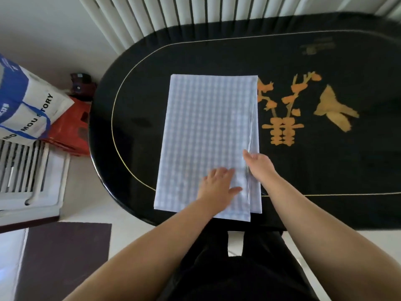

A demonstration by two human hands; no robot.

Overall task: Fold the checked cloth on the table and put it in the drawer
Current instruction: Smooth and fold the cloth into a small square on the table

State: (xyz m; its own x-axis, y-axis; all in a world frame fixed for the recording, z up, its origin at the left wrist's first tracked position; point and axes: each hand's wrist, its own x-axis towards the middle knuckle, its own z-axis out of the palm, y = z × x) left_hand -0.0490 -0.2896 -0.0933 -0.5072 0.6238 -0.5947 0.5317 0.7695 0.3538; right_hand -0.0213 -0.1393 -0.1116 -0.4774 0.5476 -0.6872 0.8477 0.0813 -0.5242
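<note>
The pale blue and white checked cloth (206, 127) lies folded into a long rectangle on the black oval table (314, 166), its near end hanging slightly over the table's front edge. My left hand (218, 183) rests flat on the cloth's near right part, fingers spread. My right hand (259, 165) lies along the cloth's right edge where the layered edges show, fingers extended and touching the fabric. No drawer is in view.
The table bears a gold line border and orange-gold painted decoration (286, 109) right of the cloth. A white radiator (195, 11) runs behind the table. On the floor at left stand a red stool (69, 131), a white and blue bag (26, 105) and a white rack (28, 174).
</note>
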